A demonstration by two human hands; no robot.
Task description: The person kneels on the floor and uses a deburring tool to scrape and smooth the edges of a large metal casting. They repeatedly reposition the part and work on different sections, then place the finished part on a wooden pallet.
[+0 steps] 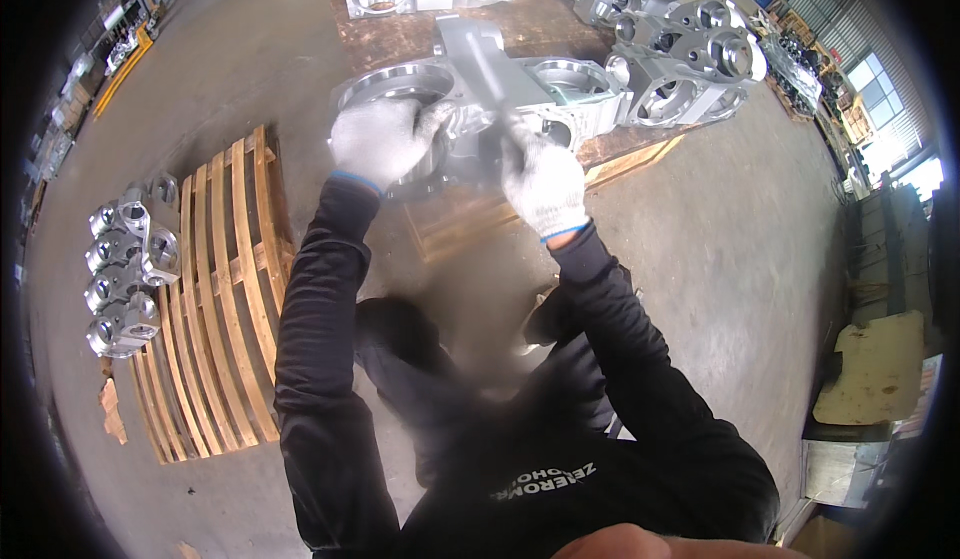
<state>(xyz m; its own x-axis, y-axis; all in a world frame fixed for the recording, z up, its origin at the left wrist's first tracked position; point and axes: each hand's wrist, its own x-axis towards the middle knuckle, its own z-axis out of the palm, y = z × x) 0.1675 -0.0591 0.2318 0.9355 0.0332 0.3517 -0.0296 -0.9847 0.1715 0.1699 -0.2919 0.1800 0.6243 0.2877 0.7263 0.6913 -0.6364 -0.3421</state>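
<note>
A large silver machined metal casting [480, 69] with round bores lies on a brown wooden board in front of me. Both of my hands wear white knit gloves with blue cuff edges. My left hand [380, 144] is closed over the near rim of the casting's left ring, thumb toward the middle. At the casting's near side, right of its central block, my right hand [543, 179] has its fingers curled in. Glare and blur hide what those fingers hold, if anything.
Several similar castings [690, 49] stand on the wooden board [375, 39] behind and to the right. On the left, more castings [130, 269] sit beside a slatted wooden pallet [220, 299]. A yellowish panel [870, 369] leans at the right.
</note>
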